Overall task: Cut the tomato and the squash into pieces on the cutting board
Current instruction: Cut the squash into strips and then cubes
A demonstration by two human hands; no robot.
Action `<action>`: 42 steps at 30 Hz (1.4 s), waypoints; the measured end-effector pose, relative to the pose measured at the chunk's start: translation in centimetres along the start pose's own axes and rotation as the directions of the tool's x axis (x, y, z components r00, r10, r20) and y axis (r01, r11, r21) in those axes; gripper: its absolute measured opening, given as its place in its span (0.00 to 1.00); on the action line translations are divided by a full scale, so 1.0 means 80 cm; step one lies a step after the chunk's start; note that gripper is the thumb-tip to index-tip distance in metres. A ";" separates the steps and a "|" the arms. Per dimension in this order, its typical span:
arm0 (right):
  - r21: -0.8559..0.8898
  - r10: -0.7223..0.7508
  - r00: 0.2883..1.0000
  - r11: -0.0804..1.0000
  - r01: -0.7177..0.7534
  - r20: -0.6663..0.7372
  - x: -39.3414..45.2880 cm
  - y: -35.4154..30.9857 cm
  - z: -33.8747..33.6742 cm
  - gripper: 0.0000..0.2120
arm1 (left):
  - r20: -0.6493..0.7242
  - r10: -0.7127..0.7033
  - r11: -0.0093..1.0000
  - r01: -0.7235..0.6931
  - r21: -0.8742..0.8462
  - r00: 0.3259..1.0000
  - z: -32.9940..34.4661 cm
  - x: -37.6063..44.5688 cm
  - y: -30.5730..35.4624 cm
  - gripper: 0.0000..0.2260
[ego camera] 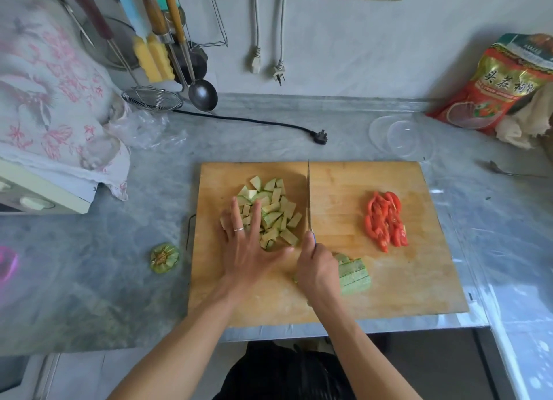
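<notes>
A wooden cutting board (419,286) lies on the grey counter. On its left part sits a heap of pale green squash pieces (276,211). My left hand (244,250) lies flat with straight fingers against the left side of that heap. My right hand (314,268) grips the handle of a knife (308,196), whose blade stands edge-on just right of the heap. A sliced block of squash (354,275) rests right of my right hand. Red tomato slices (386,221) lie on the board's right part.
A cut squash stem end (164,257) sits on the counter left of the board. A black power plug (320,137) and clear plastic lids (401,136) lie behind it. A red bag (493,82) stands at back right, a cloth-covered appliance (51,100) at left.
</notes>
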State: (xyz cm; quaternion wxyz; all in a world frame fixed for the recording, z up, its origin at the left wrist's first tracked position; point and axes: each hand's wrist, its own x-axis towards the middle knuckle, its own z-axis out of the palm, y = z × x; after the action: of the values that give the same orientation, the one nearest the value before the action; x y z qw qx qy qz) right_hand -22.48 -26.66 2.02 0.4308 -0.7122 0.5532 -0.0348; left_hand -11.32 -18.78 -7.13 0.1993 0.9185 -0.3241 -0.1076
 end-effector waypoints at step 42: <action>-0.203 -0.212 0.957 0.946 0.252 0.200 0.101 -0.025 -0.056 0.28 | 0.232 0.346 0.902 -0.255 -0.348 0.909 -0.089 0.194 -0.024 0.16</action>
State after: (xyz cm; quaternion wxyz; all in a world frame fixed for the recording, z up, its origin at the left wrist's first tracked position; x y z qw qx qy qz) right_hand -20.23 -35.78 2.64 0.3866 -0.8172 0.4254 0.0407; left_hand 3.96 -25.18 -2.62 0.3061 0.7882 -0.4678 -0.2575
